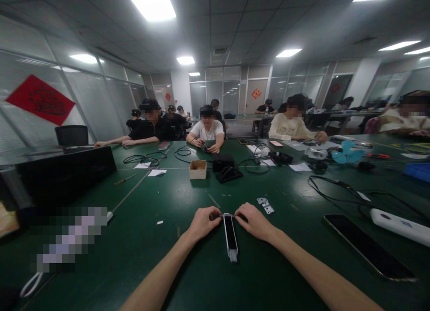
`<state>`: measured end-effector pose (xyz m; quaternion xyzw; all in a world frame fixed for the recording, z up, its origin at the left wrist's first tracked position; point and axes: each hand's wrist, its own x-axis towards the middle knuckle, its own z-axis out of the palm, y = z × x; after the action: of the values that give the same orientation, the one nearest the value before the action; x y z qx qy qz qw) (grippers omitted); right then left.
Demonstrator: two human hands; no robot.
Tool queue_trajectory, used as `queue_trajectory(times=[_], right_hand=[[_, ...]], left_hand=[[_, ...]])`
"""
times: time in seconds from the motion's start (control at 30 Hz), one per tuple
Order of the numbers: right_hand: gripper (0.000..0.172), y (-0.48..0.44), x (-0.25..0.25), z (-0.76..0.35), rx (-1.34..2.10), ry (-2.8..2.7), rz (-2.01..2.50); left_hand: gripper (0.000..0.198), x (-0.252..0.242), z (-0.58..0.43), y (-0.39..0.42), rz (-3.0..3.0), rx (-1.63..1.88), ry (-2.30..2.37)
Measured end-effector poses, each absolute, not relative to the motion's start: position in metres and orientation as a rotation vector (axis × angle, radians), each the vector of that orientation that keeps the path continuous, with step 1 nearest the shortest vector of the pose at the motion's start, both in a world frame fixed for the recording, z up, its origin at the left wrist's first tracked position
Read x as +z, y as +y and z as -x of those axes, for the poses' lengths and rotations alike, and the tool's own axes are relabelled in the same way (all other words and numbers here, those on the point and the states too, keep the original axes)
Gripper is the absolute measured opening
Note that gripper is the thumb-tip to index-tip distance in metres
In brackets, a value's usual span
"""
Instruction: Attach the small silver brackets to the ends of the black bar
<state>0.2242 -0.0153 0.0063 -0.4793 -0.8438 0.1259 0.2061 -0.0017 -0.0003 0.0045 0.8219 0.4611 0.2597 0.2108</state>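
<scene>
Between my hands a slim, long device (pixel 230 234) lies on the green table, with a white frame, a dark face and a grey tab at its near end. My left hand (pixel 204 221) is closed in a pinch at the far left corner of the device, with a small dark part at its fingertips. On the opposite side my right hand (pixel 252 219) pinches too, close to the far right corner. What the fingers of either hand grip is too small to make out. Just beyond my right hand lies a metal hinge-like plate (pixel 266 205).
A phone (pixel 367 246) and a white device (pixel 401 226) lie at right, near black cables. Ahead stand a small cardboard box (pixel 198 170) and a black case (pixel 223 162). A dark panel (pixel 67 174) stands left. Several people sit across the green table (pixel 141 266).
</scene>
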Motion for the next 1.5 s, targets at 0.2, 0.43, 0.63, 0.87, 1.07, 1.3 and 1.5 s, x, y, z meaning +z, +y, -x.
queue_trajectory(times=[0.2, 0.43, 0.63, 0.87, 1.07, 1.3, 1.5], right_hand=[[0.018, -0.016, 0.006, -0.224, 0.344, -2.355, 1.322], [0.018, -0.013, 0.004, -0.225, 0.317, -2.351, 1.308], [0.019, -0.013, 0.005, -0.225, 0.287, -2.371, 1.301], [0.021, -0.008, 0.011, -0.237, 0.156, -2.359, 1.27], [0.022, 0.007, 0.015, -0.273, -0.053, -2.237, 1.417], [0.023, 0.018, 0.01, -0.301, -0.15, -2.26, 1.542], [0.024, 0.018, 0.005, -0.295, -0.082, -2.344, 1.592]], left_hand=[[0.015, 0.005, 0.002, 0.0, -2.286, 0.747, 1.26], [0.016, 0.005, 0.001, 0.0, -2.285, 0.739, 1.267], [0.017, 0.01, 0.001, 0.0, -2.268, 0.709, 1.269], [0.016, 0.005, 0.001, 0.003, -2.274, 0.724, 1.27], [0.017, 0.002, 0.003, 0.005, -2.278, 0.706, 1.285], [0.016, 0.001, 0.004, 0.006, -2.287, 0.72, 1.253], [0.016, 0.0, 0.003, 0.007, -2.301, 0.729, 1.243]])
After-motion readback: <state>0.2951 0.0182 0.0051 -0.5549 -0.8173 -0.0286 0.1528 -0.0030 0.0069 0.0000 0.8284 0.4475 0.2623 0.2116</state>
